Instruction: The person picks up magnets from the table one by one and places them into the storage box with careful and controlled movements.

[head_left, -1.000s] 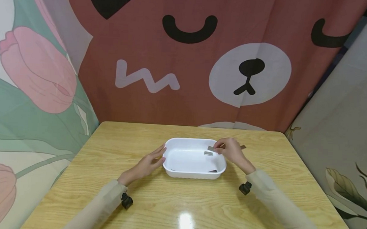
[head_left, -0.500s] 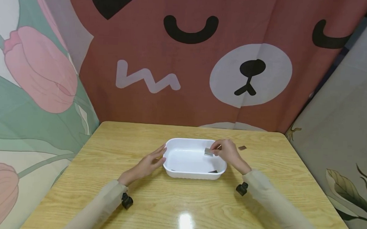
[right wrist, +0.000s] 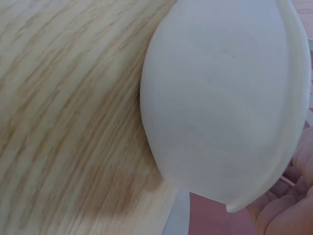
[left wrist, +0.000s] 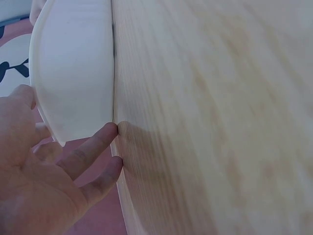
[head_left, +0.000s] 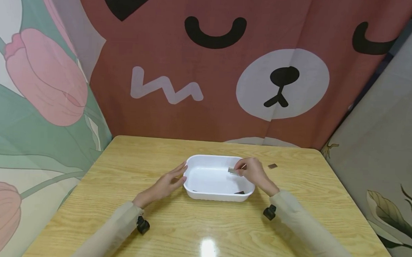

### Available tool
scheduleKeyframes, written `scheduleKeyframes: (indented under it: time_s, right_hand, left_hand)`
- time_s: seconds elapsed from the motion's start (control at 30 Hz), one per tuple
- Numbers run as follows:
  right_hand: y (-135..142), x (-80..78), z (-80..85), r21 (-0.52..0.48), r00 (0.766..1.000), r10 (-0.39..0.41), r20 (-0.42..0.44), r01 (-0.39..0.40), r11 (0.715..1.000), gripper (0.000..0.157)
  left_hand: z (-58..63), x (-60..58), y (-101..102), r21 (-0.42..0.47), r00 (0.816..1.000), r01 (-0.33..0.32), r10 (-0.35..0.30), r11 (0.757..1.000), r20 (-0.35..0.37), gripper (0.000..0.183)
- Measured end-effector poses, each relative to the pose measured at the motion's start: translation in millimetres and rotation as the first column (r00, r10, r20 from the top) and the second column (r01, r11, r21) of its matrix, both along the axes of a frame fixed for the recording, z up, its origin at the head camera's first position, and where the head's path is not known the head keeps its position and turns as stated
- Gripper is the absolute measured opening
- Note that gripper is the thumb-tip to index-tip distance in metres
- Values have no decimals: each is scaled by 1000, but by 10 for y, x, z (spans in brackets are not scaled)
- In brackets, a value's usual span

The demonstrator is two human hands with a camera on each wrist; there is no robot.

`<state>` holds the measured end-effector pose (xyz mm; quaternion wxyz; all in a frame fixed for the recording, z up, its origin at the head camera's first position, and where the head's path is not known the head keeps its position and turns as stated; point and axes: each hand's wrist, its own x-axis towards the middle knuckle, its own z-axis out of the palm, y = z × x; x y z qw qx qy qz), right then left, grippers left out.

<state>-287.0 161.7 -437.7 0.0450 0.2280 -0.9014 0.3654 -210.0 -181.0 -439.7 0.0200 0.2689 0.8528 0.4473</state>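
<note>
A white rectangular tray (head_left: 210, 196) stands on the wooden table. My left hand (head_left: 163, 185) steadies its left end with extended fingers; in the left wrist view, the fingertips (left wrist: 111, 130) reach down to the table beside the tray wall (left wrist: 78, 68). Over the right part of the tray, my right hand (head_left: 254, 172) pinches a small flat grey rectangular piece (head_left: 231, 170) between thumb and fingers. What lies right beneath that piece is hard to make out. The right wrist view has only part of this hand (right wrist: 288, 200) behind the tray's end wall (right wrist: 220, 98); the piece is hidden there.
Inside the tray's front right corner lies a dark flat piece (head_left: 239, 192). Another small brown-grey piece (head_left: 272, 166) sits on the table (head_left: 150, 153) just right of the tray. Printed curtains (head_left: 206, 117) hang behind and at both sides.
My right hand has shifted slightly left and down over the tray with the grey piece, bringing it over the one lying there. The piece on the table came into fuller view. My left hand stayed put.
</note>
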Motion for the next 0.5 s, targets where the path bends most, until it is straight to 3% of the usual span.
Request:
scheduleKeyframes:
  time_s: [0.1,0.33,0.5]
  right_hand:
    - [-15,-10,-19,6,1000,1,4,-1,1000,11]
    - [-54,-41,-50,23,1000,5,2,-5,1000,13]
    - [-79,-49,-81,24,1000,17,-5,-17,1000,13]
  left_hand:
    - [-46,-29,-6,-2,1000,-3,3,1000,6,51]
    - [-323,-182,-66,-3,1000,-14,14,1000,-7,53]
    - [-361,-210,-95,-5,1000,-8,8,1000,-9,55]
